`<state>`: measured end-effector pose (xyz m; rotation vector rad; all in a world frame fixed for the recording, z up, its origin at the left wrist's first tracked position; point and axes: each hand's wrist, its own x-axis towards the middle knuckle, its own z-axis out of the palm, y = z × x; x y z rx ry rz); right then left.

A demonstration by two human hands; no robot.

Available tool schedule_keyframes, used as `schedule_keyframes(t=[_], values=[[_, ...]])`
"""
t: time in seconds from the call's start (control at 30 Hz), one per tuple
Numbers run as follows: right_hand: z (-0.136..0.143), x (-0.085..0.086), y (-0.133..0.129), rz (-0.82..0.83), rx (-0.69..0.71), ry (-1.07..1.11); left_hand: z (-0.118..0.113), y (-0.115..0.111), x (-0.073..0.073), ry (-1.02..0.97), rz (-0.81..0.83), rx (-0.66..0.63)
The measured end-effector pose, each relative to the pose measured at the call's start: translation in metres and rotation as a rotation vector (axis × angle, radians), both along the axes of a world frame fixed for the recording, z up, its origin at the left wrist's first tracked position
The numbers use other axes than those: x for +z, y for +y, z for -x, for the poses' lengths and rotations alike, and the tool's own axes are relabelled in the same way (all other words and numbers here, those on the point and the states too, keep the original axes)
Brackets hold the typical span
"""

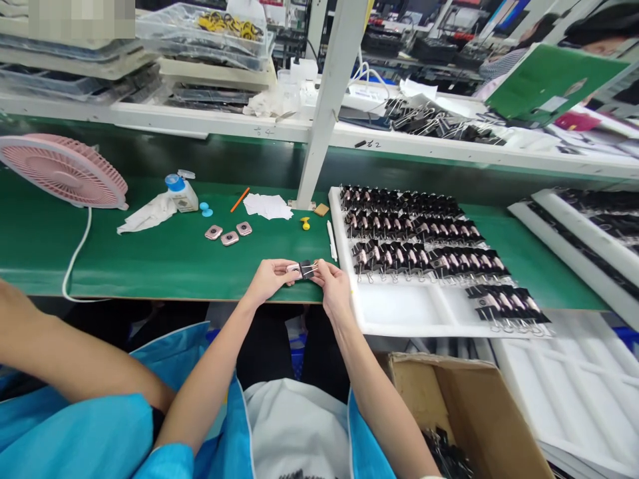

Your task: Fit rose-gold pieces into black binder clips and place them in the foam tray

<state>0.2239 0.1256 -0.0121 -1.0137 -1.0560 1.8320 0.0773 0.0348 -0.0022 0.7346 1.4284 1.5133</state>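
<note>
Near the bench's front edge, my left hand point(269, 278) is closed on a small pinkish smartwatch case point(294, 269). A black binder clip point(306, 269) sits on the case's right side. Its wire handles are pinched between the fingers of my right hand point(335, 286). Three similar watch cases point(229, 238) lie on the green mat, ahead and to the left. To my right is a white foam tray point(399, 311) with rows of clipped watch cases point(429, 258); several more stand in its front right section.
A pink fan point(64, 169), a blue-capped bottle point(182, 193), white paper point(268, 206), a yellow knob-shaped piece point(305, 223) and a white pen point(332, 241) are on the bench. A cardboard box point(479, 412) with black clips stands lower right. A co-worker's arm point(74, 352) is at left.
</note>
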Motion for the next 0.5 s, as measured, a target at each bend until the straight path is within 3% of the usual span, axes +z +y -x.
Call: schedule_keyframes(t=[0.2, 0.33, 0.4, 0.5], values=[[0.008, 0.006, -0.012, -0.029, -0.042, 0.005, 0.006, 0.000, -0.004, 0.021, 0.010, 0.049], [-0.022, 0.008, -0.049, 0.014, 0.050, 0.084, 0.008, -0.002, -0.003, 0.052, -0.069, 0.195], [-0.060, 0.005, -0.065, 0.046, 0.296, 0.121, 0.010, 0.003, -0.002, 0.016, -0.125, 0.305], [-0.150, -0.002, -0.076, 0.092, 0.899, 0.045, 0.017, 0.014, -0.005, 0.072, -0.166, 0.345]])
